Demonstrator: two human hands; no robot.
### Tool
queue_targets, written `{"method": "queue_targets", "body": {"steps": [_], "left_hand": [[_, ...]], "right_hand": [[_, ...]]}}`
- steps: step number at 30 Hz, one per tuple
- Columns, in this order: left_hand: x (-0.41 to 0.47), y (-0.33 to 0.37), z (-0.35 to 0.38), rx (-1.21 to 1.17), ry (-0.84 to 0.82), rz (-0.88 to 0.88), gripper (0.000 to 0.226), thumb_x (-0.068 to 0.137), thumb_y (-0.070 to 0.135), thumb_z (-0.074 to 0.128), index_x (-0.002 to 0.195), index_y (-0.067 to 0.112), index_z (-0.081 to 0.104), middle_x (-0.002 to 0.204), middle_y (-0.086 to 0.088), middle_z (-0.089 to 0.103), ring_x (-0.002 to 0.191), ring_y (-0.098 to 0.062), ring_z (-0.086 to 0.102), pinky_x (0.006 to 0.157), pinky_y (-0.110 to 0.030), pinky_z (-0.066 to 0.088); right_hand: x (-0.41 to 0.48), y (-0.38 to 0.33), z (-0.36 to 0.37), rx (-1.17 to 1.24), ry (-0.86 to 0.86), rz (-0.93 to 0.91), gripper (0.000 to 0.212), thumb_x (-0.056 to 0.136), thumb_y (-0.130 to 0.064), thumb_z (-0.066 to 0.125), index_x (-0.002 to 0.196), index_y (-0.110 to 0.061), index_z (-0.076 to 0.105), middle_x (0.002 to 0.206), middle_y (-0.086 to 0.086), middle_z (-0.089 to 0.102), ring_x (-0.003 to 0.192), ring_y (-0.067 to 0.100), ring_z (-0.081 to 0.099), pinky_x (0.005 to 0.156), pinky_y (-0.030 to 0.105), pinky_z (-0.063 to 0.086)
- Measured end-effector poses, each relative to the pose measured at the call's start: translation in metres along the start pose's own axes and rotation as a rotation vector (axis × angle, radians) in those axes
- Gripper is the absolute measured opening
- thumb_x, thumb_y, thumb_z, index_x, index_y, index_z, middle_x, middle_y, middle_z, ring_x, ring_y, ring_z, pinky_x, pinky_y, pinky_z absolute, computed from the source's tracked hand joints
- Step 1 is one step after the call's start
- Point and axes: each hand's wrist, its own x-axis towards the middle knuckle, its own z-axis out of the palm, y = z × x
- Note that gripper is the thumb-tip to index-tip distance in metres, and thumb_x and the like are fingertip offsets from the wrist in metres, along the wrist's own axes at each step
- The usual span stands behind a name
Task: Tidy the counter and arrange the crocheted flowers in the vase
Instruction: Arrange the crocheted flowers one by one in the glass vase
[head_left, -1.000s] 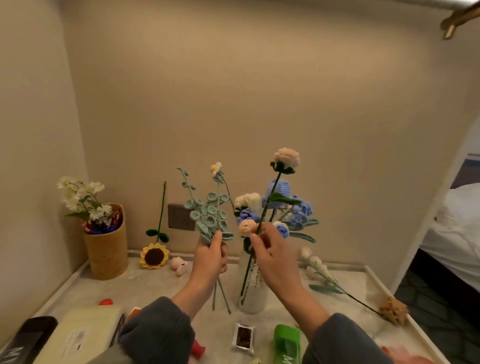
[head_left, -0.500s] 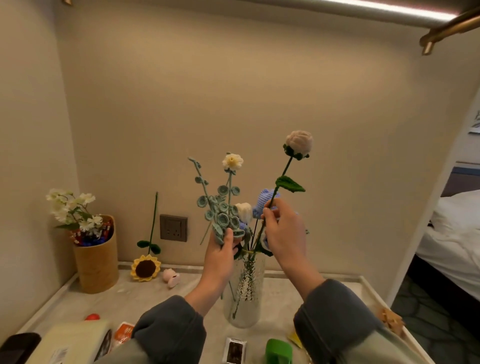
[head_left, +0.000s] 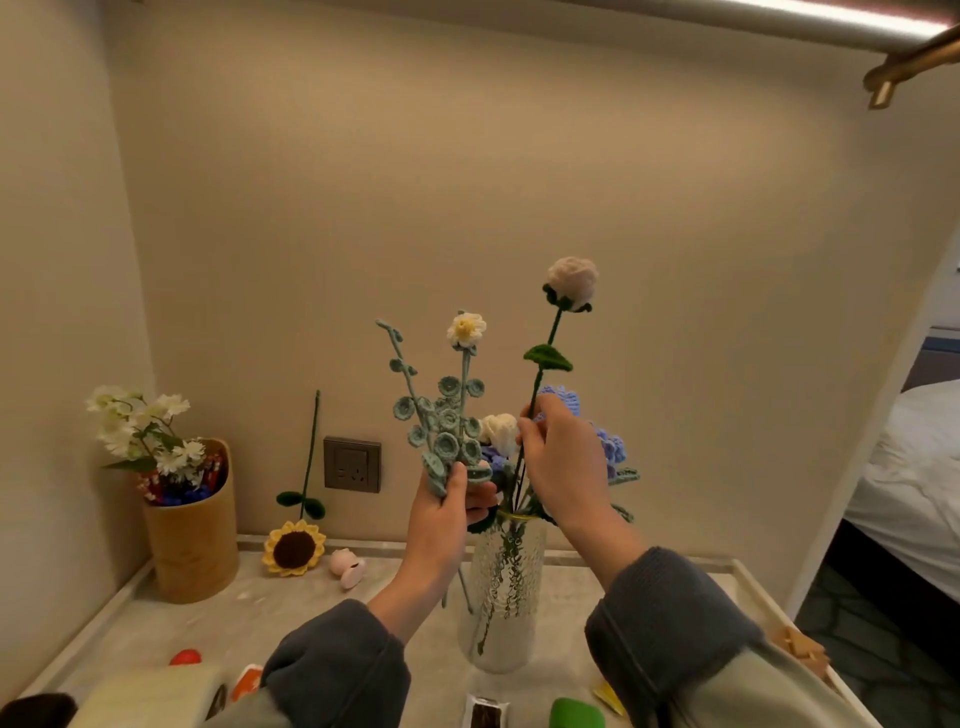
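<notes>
Head view, the only one I have. Right hand (head_left: 563, 462) pinches the stem of the pink crocheted rose (head_left: 571, 280) between thumb and fingertips, just below its green leaf. Left hand (head_left: 447, 512) is clenched round a bundle, the teal eucalyptus sprig (head_left: 441, 431) and the white daisy (head_left: 466, 329), held just left of the glass vase (head_left: 506, 587). The vase stands on the counter (head_left: 311, 613) between my forearms, with white and blue crocheted blooms in it. Rose location: above the vase mouth, with its stem running down to the rim. The crowd of stems hides its foot, so I cannot tell how deep it sits. Orientation: the rose's long axis is near vertical, bloom up, foot down, and the top leans slightly right. The bundle is also upright, fanning a little left, with its stem ends hanging outside the vase beside the glass. Risks, as I judge them: the vase is tall and narrow, so a sideways push on the rose stem or a knock from the left wrist could tip it. The thin stem may buckle under the bloom if it is forced past the packed stems. Pushing in could also lift out flowers already seated. The sunflower (head_left: 294, 548) lies against the back wall, not yet in the vase.
</notes>
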Motion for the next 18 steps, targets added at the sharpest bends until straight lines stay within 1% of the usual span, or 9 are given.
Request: {"method": "queue_targets", "body": {"steps": [3, 5, 8, 11, 13, 15, 17, 18], "left_hand": [[-0.001, 0.002, -0.004, 0.014, -0.002, 0.005, 0.029, 0.102, 0.025, 0.040, 0.114, 0.006, 0.058, 0.078, -0.006, 0.073, 0.071, -0.019, 0.070, 0.072, -0.035, 0.058], [-0.002, 0.004, -0.008, 0.014, -0.001, 0.006, 0.028, 0.102, 0.024, 0.040, 0.114, 0.005, 0.057, 0.076, -0.006, 0.071, 0.066, -0.018, 0.068, 0.069, -0.035, 0.057], [-0.005, 0.005, -0.014, 0.026, 0.000, 0.001, 0.027, 0.101, 0.025, 0.041, 0.112, 0.007, 0.058, 0.074, -0.006, 0.070, 0.065, -0.018, 0.067, 0.069, -0.037, 0.057], [-0.009, 0.008, -0.018, 0.055, 0.000, 0.003, 0.027, 0.101, 0.026, 0.040, 0.107, 0.008, 0.060, 0.069, -0.003, 0.067, 0.059, -0.014, 0.065, 0.059, -0.029, 0.056], [-0.012, 0.010, -0.019, 0.083, 0.011, 0.003, 0.028, 0.101, 0.027, 0.041, 0.103, 0.006, 0.060, 0.066, -0.002, 0.065, 0.053, -0.010, 0.060, 0.051, -0.025, 0.051], [-0.016, 0.013, -0.021, 0.078, 0.010, -0.014, 0.030, 0.101, 0.029, 0.041, 0.094, 0.006, 0.059, 0.064, -0.001, 0.061, 0.047, -0.007, 0.052, 0.044, -0.020, 0.041], [-0.021, 0.017, -0.023, 0.039, -0.001, -0.024, 0.029, 0.101, 0.029, 0.043, 0.086, 0.008, 0.056, 0.058, 0.002, 0.055, 0.042, -0.004, 0.043, 0.039, -0.017, 0.032], [-0.024, 0.019, -0.023, 0.024, -0.008, -0.014, 0.028, 0.101, 0.029, 0.043, 0.083, 0.010, 0.054, 0.056, 0.003, 0.051, 0.040, -0.004, 0.039, 0.038, -0.017, 0.029]], "right_hand": [[-0.004, 0.004, 0.009, -0.065, -0.131, 0.084, 0.017, 0.096, -0.023, 0.052, 0.081, -0.017, 0.048, 0.066, 0.001, 0.055, 0.061, 0.021, 0.053, 0.052, 0.033, 0.037], [-0.006, 0.005, 0.013, -0.057, -0.155, 0.120, 0.016, 0.096, -0.029, 0.054, 0.084, -0.019, 0.050, 0.067, -0.003, 0.054, 0.061, 0.018, 0.052, 0.051, 0.030, 0.035], [-0.006, 0.004, 0.013, -0.050, -0.166, 0.148, 0.012, 0.095, -0.032, 0.055, 0.091, -0.022, 0.050, 0.072, -0.007, 0.054, 0.063, 0.013, 0.051, 0.050, 0.028, 0.035], [-0.008, 0.004, 0.012, -0.034, -0.180, 0.167, 0.010, 0.094, -0.025, 0.052, 0.100, -0.022, 0.044, 0.073, -0.005, 0.054, 0.063, 0.016, 0.055, 0.050, 0.031, 0.041], [-0.010, 0.004, 0.010, -0.004, -0.189, 0.196, 0.020, 0.091, -0.019, 0.052, 0.109, -0.021, 0.043, 0.075, -0.003, 0.056, 0.063, 0.017, 0.056, 0.051, 0.033, 0.043], [-0.013, 0.002, 0.007, 0.036, -0.198, 0.218, 0.033, 0.088, -0.017, 0.055, 0.118, -0.020, 0.040, 0.078, -0.005, 0.055, 0.067, 0.017, 0.057, 0.059, 0.038, 0.049], [-0.017, -0.001, 0.002, 0.123, -0.185, 0.254, 0.056, 0.084, -0.018, 0.060, 0.132, -0.024, 0.031, 0.088, -0.008, 0.056, 0.075, 0.017, 0.059, 0.067, 0.039, 0.053], [-0.019, -0.004, -0.001, 0.164, -0.177, 0.260, 0.068, 0.082, -0.020, 0.062, 0.138, -0.027, 0.025, 0.098, -0.007, 0.057, 0.081, 0.016, 0.060, 0.071, 0.040, 0.053]]}}
